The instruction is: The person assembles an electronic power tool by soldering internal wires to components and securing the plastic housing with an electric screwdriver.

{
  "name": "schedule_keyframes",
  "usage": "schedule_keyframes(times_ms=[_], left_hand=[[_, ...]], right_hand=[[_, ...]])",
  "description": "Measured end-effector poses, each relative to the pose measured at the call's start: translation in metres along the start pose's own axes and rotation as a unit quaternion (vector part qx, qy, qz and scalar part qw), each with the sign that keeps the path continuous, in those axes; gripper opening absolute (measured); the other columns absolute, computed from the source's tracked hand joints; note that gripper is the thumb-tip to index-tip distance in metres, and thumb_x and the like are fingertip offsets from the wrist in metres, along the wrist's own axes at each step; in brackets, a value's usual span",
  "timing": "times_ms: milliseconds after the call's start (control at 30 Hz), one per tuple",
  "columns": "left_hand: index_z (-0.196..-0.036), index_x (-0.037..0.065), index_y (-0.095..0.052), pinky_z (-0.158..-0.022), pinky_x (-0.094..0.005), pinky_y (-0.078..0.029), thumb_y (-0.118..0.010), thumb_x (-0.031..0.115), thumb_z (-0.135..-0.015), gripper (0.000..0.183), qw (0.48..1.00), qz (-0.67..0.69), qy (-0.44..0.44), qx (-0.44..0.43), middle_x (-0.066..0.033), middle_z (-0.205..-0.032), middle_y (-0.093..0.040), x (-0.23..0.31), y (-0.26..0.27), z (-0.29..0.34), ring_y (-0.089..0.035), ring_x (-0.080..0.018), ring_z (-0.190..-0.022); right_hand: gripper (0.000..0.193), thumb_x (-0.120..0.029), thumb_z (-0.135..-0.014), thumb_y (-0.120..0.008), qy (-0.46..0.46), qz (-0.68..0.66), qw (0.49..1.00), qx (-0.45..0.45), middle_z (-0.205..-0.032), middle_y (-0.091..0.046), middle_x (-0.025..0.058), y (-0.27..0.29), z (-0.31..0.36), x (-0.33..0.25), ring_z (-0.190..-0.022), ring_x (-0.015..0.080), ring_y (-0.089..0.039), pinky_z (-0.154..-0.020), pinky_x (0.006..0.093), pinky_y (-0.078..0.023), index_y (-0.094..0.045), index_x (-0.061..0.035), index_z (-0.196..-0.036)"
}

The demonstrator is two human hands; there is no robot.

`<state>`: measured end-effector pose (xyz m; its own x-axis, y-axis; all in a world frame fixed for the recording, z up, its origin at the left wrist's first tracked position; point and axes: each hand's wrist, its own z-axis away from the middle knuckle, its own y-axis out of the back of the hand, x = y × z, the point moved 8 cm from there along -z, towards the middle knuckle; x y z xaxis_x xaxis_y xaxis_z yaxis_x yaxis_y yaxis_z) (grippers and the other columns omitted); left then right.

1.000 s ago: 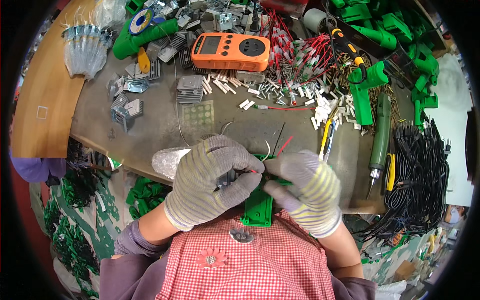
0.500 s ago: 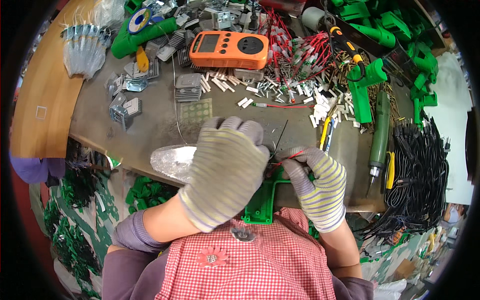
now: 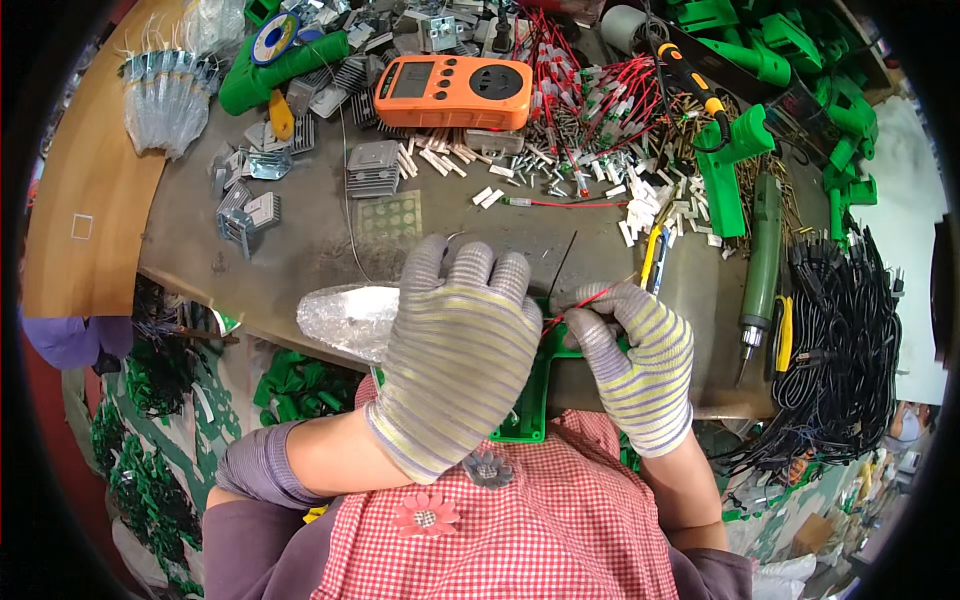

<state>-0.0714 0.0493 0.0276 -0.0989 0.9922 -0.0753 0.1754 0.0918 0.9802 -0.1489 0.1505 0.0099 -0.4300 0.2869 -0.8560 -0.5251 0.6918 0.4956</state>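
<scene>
At the near edge of the tabletop (image 3: 300, 270), both gloved hands work over a green plastic part (image 3: 528, 400). The left hand (image 3: 455, 350) lies palm down over the part, its fingers (image 3: 470, 270) spread and extended flat; whether it holds anything beneath cannot be told. The right hand (image 3: 630, 350) sits just beside it, its fingers (image 3: 590, 300) pinched closed on a thin red wire (image 3: 572, 305) that runs from the fingertips down toward the green part. A thin black wire (image 3: 562, 262) rises from the same area, just beyond the fingertips.

A clear plastic bag (image 3: 345, 318) lies at the tabletop edge, touching the left hand's far side. Farther back rest an orange meter (image 3: 455, 92), metal heat sinks (image 3: 372, 168), scattered white connectors (image 3: 650, 205) and a bundle of red wires (image 3: 590, 90). A green electric screwdriver (image 3: 760, 260) lies to the right, near a pile of black cables (image 3: 850, 340). The tabletop is grey and worn.
</scene>
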Motion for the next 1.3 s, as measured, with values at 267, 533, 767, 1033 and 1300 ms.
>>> schedule_keyframes(times_ms=[267,533,767,1033,1300], left_hand=[[-0.084,0.005,-0.068,-0.094,-0.0394,-0.046,-0.075,0.015,-0.074,0.016,0.883,0.468,0.010,0.010,-0.0108,-0.107,-0.057,-0.047,-0.017,0.007,-0.058,-0.0276,-0.103],[-0.097,0.003,-0.077,-0.082,-0.0276,-0.050,-0.071,0.012,-0.085,0.016,0.775,0.615,0.137,0.044,-0.0099,-0.114,-0.063,-0.065,-0.024,0.014,-0.062,-0.0161,-0.096],[-0.103,0.003,-0.077,-0.088,-0.0309,-0.050,-0.067,0.016,-0.088,0.022,0.789,0.605,0.091,0.055,-0.0103,-0.113,-0.065,-0.061,-0.022,0.013,-0.062,-0.0198,-0.101],[-0.104,0.001,-0.077,-0.091,-0.0317,-0.051,-0.067,0.012,-0.088,0.022,0.826,0.547,0.104,0.091,-0.0129,-0.113,-0.066,-0.059,-0.006,0.014,-0.065,-0.0213,-0.104],[-0.100,0.001,-0.077,-0.093,-0.0333,-0.049,-0.068,0.021,-0.090,0.024,0.738,0.647,0.144,0.125,-0.0162,-0.116,-0.066,-0.062,-0.017,0.014,-0.062,-0.0227,-0.109]], right_hand=[[0.008,-0.009,-0.087,-0.071,-0.017,-0.010,1.000,-0.008,-0.086,-0.071,0.0135,-0.004,-0.002,0.007,-0.075,0.0309,-0.069,-0.069,0.0364,-0.054,-0.074,-0.0047,-0.094],[0.016,-0.007,-0.083,-0.077,0.093,0.004,0.995,0.022,-0.087,-0.070,0.0108,-0.012,0.007,-0.021,-0.074,0.0293,-0.069,-0.068,0.0362,-0.055,-0.072,-0.0063,-0.098],[0.014,-0.010,-0.081,-0.078,0.078,0.041,0.995,0.053,-0.086,-0.070,0.0104,-0.018,0.008,-0.028,-0.074,0.0287,-0.069,-0.066,0.0362,-0.054,-0.072,-0.0076,-0.093],[0.013,-0.012,-0.079,-0.079,0.088,0.020,0.994,0.069,-0.078,-0.068,0.0089,-0.020,0.005,-0.025,-0.066,0.0290,-0.066,-0.060,0.0388,-0.052,-0.072,-0.0090,-0.089],[0.012,-0.015,-0.081,-0.077,0.015,0.011,1.000,-0.023,-0.076,-0.069,0.0143,-0.034,-0.005,-0.024,-0.069,0.0315,-0.068,-0.062,0.0379,-0.053,-0.073,-0.0033,-0.084]])
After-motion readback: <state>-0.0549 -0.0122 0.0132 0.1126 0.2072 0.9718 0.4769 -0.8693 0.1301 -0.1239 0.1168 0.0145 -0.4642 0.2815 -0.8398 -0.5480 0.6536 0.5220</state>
